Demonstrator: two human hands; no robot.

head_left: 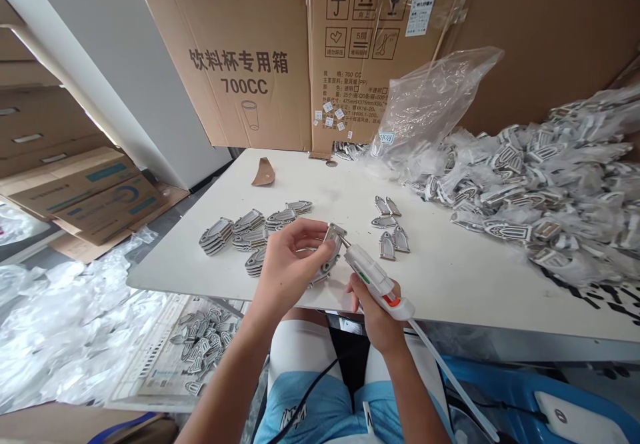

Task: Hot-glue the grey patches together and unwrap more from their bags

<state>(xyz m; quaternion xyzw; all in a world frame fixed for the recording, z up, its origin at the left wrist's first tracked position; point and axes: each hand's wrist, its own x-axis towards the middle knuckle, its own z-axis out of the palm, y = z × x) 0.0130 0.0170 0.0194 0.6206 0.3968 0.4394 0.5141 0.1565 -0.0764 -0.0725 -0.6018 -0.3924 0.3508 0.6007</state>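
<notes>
In my left hand [295, 261] I grip a small silver metal part [332, 234] between thumb and fingers, above the table's front edge. My right hand [377, 311] is wrapped round a white hot glue gun [369, 274], its nozzle pointing up and left at the metal part. Whether the tip touches the part I cannot tell. A long white glue stick [453, 381] runs out of the gun's back end. Left of my left hand stand several stacks of like silver parts [217, 235], some hidden behind it. A few loose parts [387, 244] lie beyond the glue gun.
A heap of plastic-wrapped metal parts [505, 191] covers the table's right side, beside a clear plastic bag [435, 97]. Large cardboard boxes [250, 24] stand behind the white table [320, 177]. At lower left, a tray [150, 364] holds more parts near crumpled plastic [75, 337].
</notes>
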